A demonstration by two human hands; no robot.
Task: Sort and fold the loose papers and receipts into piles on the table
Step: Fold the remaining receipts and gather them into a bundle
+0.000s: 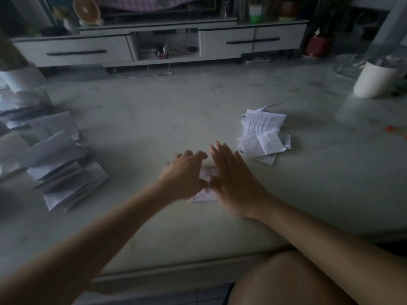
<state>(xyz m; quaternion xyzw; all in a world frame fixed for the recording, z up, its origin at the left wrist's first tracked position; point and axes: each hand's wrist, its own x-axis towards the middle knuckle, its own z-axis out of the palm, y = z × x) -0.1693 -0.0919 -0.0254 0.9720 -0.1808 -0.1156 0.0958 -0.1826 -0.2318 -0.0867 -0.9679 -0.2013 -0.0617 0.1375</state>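
Observation:
A small white receipt (206,195) lies on the pale marble table (154,119), mostly hidden under both hands. My left hand (185,175) has curled fingers on its left part, the thumb at the paper's middle. My right hand (233,179) lies flat with straight fingers pressing its right part. A loose heap of crumpled receipts (262,133) sits to the right of my right hand. A row of folded papers (61,164) lies at the left side of the table.
A white cylinder container (376,79) stands at the back right. A white roll (19,79) and more papers (24,106) are at the far left. A small orange scrap (389,128) lies at the right. A white TV cabinet (158,42) stands beyond the table. My knee (286,280) is below the table's front edge.

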